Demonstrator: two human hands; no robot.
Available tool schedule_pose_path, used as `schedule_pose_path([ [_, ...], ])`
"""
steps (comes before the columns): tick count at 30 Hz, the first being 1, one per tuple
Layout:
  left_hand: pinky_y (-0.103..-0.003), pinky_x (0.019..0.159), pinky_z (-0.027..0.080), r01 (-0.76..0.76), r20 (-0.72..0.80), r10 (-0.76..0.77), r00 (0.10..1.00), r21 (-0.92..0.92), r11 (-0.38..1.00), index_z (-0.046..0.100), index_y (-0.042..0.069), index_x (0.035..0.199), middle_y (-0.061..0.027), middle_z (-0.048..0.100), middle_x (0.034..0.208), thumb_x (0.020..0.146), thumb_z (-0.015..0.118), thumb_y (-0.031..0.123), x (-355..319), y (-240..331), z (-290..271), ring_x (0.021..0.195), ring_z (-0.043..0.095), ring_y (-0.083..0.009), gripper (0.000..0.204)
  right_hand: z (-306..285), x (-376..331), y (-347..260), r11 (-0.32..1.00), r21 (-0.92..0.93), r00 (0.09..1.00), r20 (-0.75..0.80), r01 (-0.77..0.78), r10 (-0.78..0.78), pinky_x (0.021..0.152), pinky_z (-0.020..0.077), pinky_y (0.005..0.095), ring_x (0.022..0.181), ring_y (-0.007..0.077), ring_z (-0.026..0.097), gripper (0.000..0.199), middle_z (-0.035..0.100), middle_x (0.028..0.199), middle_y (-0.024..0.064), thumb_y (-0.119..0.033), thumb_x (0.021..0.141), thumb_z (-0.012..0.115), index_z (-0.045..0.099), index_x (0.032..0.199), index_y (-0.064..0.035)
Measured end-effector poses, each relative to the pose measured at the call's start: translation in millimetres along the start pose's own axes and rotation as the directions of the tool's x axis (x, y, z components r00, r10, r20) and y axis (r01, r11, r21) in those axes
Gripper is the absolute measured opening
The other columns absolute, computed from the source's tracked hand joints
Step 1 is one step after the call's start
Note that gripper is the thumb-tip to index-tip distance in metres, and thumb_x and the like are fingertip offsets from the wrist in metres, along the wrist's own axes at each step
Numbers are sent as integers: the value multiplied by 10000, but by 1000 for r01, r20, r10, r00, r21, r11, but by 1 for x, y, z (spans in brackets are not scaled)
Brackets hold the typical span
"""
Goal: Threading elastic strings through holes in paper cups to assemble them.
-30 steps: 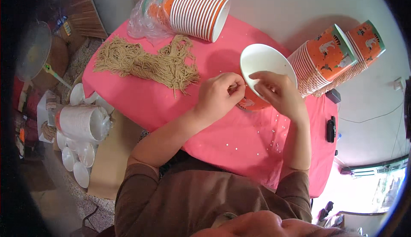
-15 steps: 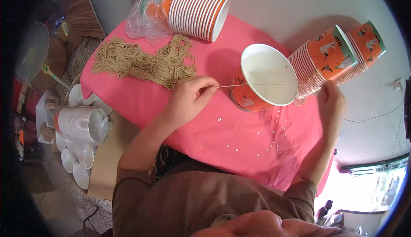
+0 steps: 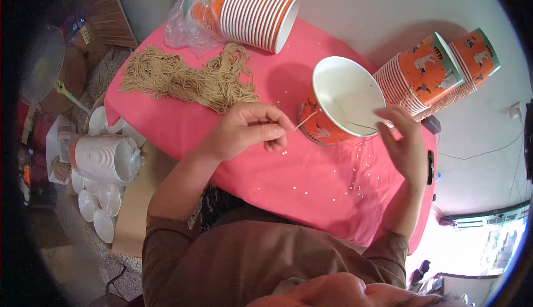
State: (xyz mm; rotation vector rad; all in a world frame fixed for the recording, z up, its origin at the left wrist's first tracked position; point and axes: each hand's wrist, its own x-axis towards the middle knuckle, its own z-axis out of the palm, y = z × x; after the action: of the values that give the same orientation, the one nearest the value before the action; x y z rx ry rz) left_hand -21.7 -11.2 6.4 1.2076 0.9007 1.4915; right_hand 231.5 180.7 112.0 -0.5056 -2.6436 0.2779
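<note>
A paper bucket point(image 3: 325, 132), orange outside and white inside, stands tilted on the pink-covered table with its mouth toward me. A thin tan cord point(image 3: 308, 119) passes through its wall near the rim, with one end outside on the left and a slack stretch inside. My left hand point(image 3: 252, 131) is left of the bucket, fingers curled, the cord's outer end at its index fingertip and thumb. At the right rim is my right hand point(image 3: 402, 143), fingers apart. The cord's other part lies close to its thumb, apparently loose.
A heap of tan cords point(image 3: 186, 79) lies on the table's left. Nested buckets point(image 3: 258, 18), partly in plastic, lie behind it. More bucket stacks point(image 3: 425, 71) stand at right. Small white bits point(image 3: 352, 185) dot the cloth point(image 3: 277, 168). White tubs point(image 3: 100, 157) stand at lower left.
The cord was stretched taut across the bucket's mouth between both hands; now it hangs slack. My right hand has moved left to the rim and opened. My left hand shifted slightly right and lower.
</note>
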Motion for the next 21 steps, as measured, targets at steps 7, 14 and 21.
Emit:
schedule_pose_path([
  [7, -311, 810, 530, -107, -109, 71, 991, -370, 923, 568, -1, 1217, -165, 633, 1184, 932, 484, 9, 25, -2, 4, 1044, 640, -212, 297, 19, 31, 5, 970, 187, 926, 369, -153, 75, 736, 503, 353, 817, 259, 647, 213, 663, 866, 135, -53, 818, 647, 651, 1029, -24],
  [14, -263, 722, 533, 52, -338, 1, 941, 148, 988, 646, 1, 1053, -88, 650, 1099, 916, 597, 59, 49, -5, 13, 919, 634, -130, 157, 20, 29, -9, 864, 502, 989, 141, -43, -32, 669, 500, 291, 731, 132, 611, 199, 636, 811, 54, 41, 845, 588, 642, 1034, 5],
  [21, -207, 609, 480, -16, -262, 65, 963, 184, 983, 661, -31, 973, -5, 646, 765, 918, 593, 59, 60, 9, 34, 650, 587, -85, 125, 26, 45, -40, 802, 587, 992, -22, 111, -121, 717, 497, 279, 800, 146, 608, 204, 649, 864, 69, 62, 867, 547, 638, 1045, 20],
])
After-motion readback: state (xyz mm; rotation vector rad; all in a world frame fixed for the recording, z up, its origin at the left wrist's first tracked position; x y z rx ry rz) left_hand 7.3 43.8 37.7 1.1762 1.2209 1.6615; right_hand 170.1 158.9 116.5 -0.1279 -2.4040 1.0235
